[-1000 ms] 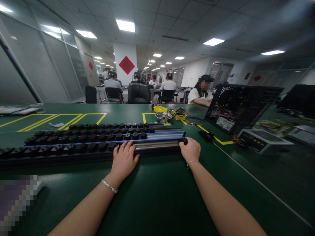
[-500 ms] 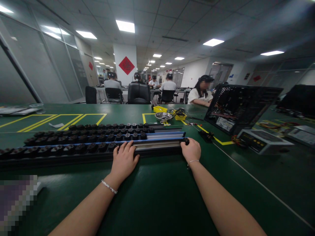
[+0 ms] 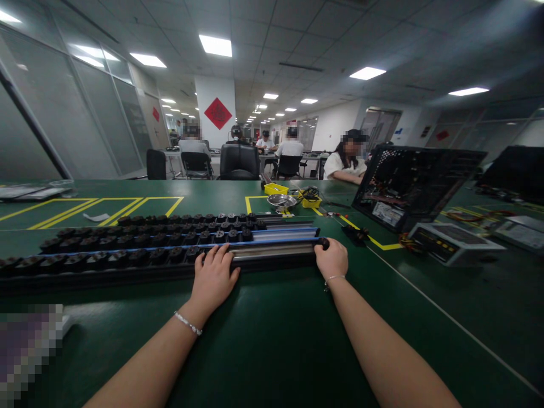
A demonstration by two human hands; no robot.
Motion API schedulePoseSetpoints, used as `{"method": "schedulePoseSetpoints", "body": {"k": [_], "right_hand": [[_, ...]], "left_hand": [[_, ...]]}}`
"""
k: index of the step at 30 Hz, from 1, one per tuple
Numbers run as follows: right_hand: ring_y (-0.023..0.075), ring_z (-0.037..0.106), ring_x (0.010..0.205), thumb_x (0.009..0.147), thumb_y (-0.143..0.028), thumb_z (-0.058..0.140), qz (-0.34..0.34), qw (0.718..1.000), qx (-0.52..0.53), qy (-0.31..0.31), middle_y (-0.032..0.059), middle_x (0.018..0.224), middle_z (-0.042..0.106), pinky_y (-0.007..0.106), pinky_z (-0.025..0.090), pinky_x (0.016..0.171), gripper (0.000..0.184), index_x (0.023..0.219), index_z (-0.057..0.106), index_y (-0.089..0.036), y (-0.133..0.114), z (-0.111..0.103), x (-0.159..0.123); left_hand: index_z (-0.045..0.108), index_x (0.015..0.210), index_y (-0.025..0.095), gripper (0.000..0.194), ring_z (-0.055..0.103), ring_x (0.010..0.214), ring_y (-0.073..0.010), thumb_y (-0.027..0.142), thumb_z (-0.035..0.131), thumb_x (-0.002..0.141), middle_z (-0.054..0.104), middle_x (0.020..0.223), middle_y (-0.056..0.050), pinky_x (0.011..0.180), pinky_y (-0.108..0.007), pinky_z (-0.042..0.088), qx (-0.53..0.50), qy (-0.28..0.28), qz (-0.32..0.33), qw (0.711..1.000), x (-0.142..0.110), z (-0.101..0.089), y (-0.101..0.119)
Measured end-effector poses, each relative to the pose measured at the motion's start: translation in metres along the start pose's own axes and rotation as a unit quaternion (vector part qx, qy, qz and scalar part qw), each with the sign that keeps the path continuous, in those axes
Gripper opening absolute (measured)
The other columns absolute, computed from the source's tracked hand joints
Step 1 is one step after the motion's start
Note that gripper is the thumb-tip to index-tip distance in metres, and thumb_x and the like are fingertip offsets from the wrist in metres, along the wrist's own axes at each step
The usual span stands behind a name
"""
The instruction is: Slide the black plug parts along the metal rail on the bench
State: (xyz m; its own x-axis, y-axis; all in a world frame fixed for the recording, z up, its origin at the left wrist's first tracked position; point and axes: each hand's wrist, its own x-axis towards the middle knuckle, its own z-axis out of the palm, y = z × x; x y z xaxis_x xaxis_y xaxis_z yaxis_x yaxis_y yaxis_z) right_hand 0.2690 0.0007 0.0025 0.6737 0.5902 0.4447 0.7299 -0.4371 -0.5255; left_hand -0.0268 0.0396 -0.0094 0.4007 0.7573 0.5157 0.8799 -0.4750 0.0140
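Three parallel power track rails lie across the green table, with rows of black round socket modules [image 3: 139, 257] on their left stretches. On the nearest black rail [image 3: 272, 249], a bare silvery stretch shows between my hands. My left hand [image 3: 215, 276] is draped over this rail beside the rightmost modules, fingers over the top and thumb on the near side. At the rail's right end, my right hand [image 3: 332, 262] closes around a small black round piece [image 3: 323, 243], mostly covered by the fingers. Whether that piece touches the rail end I cannot tell.
Behind the rails stand a metal dish [image 3: 282, 201], yellow bins [image 3: 275, 188] and black cables. To the right are an opened computer case [image 3: 416, 187] and a power supply unit [image 3: 453, 242]. A co-worker [image 3: 345, 161] sits across the table.
My right hand has shifted slightly to the right with the black round piece. The left hand keeps its place on the rail.
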Motion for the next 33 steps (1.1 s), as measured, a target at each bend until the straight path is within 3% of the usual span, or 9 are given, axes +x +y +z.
{"method": "schedulePoseSetpoints", "body": {"k": [20, 33], "right_hand": [[0.0234, 0.054, 0.094, 0.075, -0.026, 0.045, 0.044, 0.998, 0.028, 0.018, 0.0129, 0.100, 0.062, 0.031, 0.040, 0.081, 0.035, 0.100, 0.064, -0.012, 0.018, 0.001, 0.014], [0.0241, 0.055, 0.097, 0.077, -0.030, 0.045, 0.073, 0.997, 0.037, 0.011, 0.0139, 0.112, 0.059, 0.031, 0.042, 0.078, 0.041, 0.109, 0.062, -0.012, 0.019, -0.002, 0.014]], "left_hand": [[0.059, 0.109, 0.022, 0.032, 0.039, 0.127, -0.0282, 0.035, 0.044, 0.084, 0.050, 0.136, -0.008, 0.102, -0.050, 0.026, -0.012, 0.006, -0.005, 1.000, 0.000, -0.002, 0.002], [0.059, 0.109, 0.023, 0.032, 0.039, 0.127, -0.0282, 0.035, 0.044, 0.084, 0.050, 0.136, -0.008, 0.103, -0.050, 0.026, -0.015, 0.007, -0.005, 1.000, 0.000, -0.002, 0.001]]}}
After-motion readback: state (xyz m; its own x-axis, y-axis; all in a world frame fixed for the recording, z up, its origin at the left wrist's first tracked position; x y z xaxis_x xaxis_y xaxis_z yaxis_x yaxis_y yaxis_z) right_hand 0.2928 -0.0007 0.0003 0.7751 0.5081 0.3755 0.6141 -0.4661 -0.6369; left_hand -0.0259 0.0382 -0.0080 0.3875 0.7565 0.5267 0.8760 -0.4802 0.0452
